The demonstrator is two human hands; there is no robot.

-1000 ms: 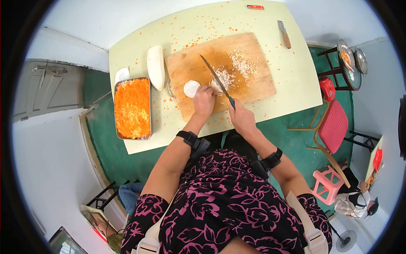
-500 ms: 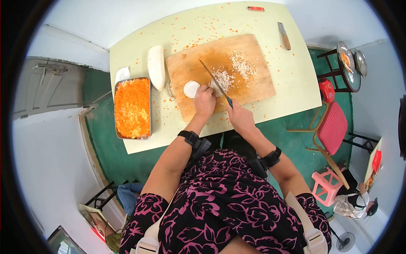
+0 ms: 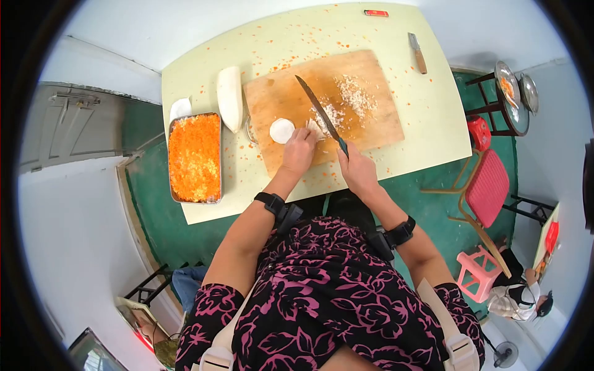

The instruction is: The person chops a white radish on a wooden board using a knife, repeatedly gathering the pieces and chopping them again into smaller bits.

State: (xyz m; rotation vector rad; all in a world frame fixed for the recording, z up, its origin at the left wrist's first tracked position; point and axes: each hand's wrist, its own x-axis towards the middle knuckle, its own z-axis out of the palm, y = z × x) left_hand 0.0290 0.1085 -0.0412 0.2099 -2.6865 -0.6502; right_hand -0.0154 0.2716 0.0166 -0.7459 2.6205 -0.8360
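No text, label, brand, number or sign could be read anywhere, and the pale marking on the red item (image 3: 376, 13) at the table's (image 3: 433, 117) far edge was too small to make out.

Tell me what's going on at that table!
Someone looks to be cutting up a white vegetable. Their right hand grips a long knife over the wooden board, and their left hand is down by some pale pieces near the blade. Small chopped bits lie on the board, with a round white piece left of the left hand. Further left are a long white vegetable and a tray full of orange bits.
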